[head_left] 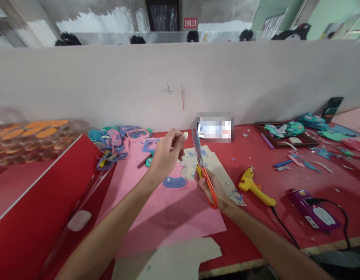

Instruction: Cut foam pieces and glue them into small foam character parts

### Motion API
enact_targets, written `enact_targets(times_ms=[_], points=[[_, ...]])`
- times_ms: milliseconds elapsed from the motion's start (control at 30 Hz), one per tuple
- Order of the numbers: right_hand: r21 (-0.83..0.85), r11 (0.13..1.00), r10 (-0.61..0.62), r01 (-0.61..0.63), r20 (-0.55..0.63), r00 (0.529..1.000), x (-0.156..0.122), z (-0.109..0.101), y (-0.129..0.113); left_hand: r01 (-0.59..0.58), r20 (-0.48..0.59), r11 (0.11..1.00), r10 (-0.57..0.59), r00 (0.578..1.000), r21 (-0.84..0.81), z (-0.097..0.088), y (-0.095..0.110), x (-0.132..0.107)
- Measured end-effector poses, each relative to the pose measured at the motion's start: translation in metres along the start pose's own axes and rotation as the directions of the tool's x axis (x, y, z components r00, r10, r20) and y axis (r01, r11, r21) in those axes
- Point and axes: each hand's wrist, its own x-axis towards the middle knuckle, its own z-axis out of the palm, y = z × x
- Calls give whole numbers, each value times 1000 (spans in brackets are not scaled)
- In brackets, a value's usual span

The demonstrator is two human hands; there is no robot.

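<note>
1. Orange-handled scissors (209, 187), held upright before the onlooker; the right hand (210, 182) is curled closed around the grips, blades pointing up.
2. Left hand (169, 152), thumb and finger pinched together on a small white piece (186, 135), raised above the pink sheet (156, 217), near the blades but apart from them.
3. Progress, as judged: heaped cut-outs (119, 140) suggest much cutting done; the white piece, attached to nothing visible, seems unfinished. How much remains cannot be told.
4. Appearance: the white piece is pale and rounded; its edges are too small to read.
5. Blue pink-rimmed shape (175, 182), lying flat on the sheet, white-spotted at its left end.
</note>
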Motion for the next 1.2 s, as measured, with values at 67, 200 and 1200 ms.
enact_targets(times_ms=[67, 200, 1200], points=[[-14, 1000, -1, 1, -1, 1000, 0, -1, -1, 9, 17, 999, -9, 1000, 33, 0, 3, -1], [-22, 1000, -1, 1, 9, 1000, 0, -1, 1, -2, 43, 997, -2, 999, 72, -1, 7, -3], [-61, 998, 6, -7, -17, 1000, 0, -1, -9, -2, 44, 992, -4, 999, 123, 5, 8, -6]])
